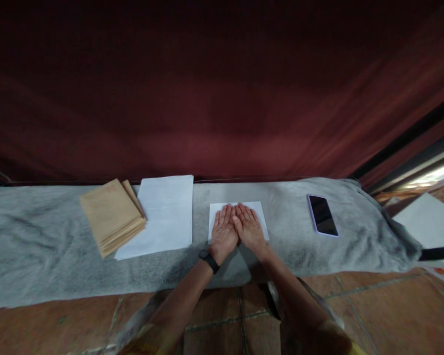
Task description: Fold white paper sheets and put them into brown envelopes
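Paper [213,209], white, lies mid-cloth under left hand [224,234] and right hand [248,229], both flat, fingers extended, grasping nothing; brown envelopes [113,212] overlap white sheets [166,212] to the left, and a phone [323,216] rests right on the grey cloth [284,212]

Left hand [224,232]: palm down, flat, dark band on wrist; right hand [248,228]: palm down, beside and touching the left, thumb toward it; fingers of both: extended forward; forearms: converging from below toward the hands, wrists apart.
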Motion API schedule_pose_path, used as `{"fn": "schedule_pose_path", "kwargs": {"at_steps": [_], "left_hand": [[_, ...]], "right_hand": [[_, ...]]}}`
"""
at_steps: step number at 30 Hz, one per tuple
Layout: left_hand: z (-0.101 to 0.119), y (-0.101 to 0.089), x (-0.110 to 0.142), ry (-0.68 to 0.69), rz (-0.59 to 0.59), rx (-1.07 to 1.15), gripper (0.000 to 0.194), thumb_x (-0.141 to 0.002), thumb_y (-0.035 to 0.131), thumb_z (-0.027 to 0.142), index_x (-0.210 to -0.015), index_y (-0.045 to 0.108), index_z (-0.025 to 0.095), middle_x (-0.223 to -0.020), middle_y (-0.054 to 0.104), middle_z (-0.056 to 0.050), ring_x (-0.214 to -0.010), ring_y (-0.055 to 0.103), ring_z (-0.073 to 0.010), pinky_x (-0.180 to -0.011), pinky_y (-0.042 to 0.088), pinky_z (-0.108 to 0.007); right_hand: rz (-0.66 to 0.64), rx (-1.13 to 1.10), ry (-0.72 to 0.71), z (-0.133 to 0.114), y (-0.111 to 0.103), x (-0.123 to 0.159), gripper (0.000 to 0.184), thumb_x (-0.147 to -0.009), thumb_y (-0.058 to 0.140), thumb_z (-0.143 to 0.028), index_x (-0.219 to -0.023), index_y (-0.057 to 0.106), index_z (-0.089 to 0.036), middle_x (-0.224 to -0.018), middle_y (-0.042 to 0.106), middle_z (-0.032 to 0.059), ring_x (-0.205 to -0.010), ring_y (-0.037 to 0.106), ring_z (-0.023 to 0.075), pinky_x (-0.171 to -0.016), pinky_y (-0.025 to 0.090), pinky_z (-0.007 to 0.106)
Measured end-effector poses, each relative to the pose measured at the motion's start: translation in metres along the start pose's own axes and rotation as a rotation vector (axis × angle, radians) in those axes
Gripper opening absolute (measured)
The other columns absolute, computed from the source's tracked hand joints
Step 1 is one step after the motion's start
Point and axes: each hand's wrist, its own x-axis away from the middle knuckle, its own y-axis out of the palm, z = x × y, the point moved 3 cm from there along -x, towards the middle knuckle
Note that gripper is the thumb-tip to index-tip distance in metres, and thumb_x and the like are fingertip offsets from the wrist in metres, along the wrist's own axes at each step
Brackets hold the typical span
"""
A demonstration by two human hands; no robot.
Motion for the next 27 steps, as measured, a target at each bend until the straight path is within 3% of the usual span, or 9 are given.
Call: {"fn": "schedule_pose_path", "kwargs": {"at_steps": [4,10,27], "left_hand": [[-0.012,-0.002,0.001,-0.02,0.043,0.004,0.057,-0.103,0.024,0.024,-0.155,0.034,0.005,-0.164,0.03,-0.016,-0.154,0.025,-0.0258,-0.126,0.023,-0.046],[-0.03,0.003,0.007,-0.052,0.147,0.006,0.058,-0.102,0.03,0.027,-0.157,0.031,0.009,-0.163,0.033,-0.015,-0.153,0.027,-0.0243,-0.126,0.025,-0.046],[-0.05,-0.004,0.023,-0.122,0.186,0.017,0.061,-0.101,0.032,0.033,-0.153,0.036,0.002,-0.16,0.037,-0.021,-0.152,0.03,-0.0304,-0.124,0.028,-0.051]], "right_hand": [[0.063,0.083,-0.034,0.003,0.002,0.003,0.055,-0.108,0.027,-0.039,-0.151,0.045,-0.01,-0.157,0.044,0.0144,-0.148,0.038,0.0265,-0.122,0.027,0.047],[0.124,0.163,-0.003,0.019,0.003,0.006,0.058,-0.107,0.029,-0.043,-0.152,0.044,-0.008,-0.156,0.045,0.0171,-0.145,0.042,0.0301,-0.119,0.031,0.05],[0.119,0.27,0.094,0.055,-0.012,0.023,0.063,-0.107,0.028,-0.047,-0.154,0.039,-0.007,-0.157,0.043,0.0197,-0.142,0.043,0.0331,-0.117,0.029,0.051]]}}
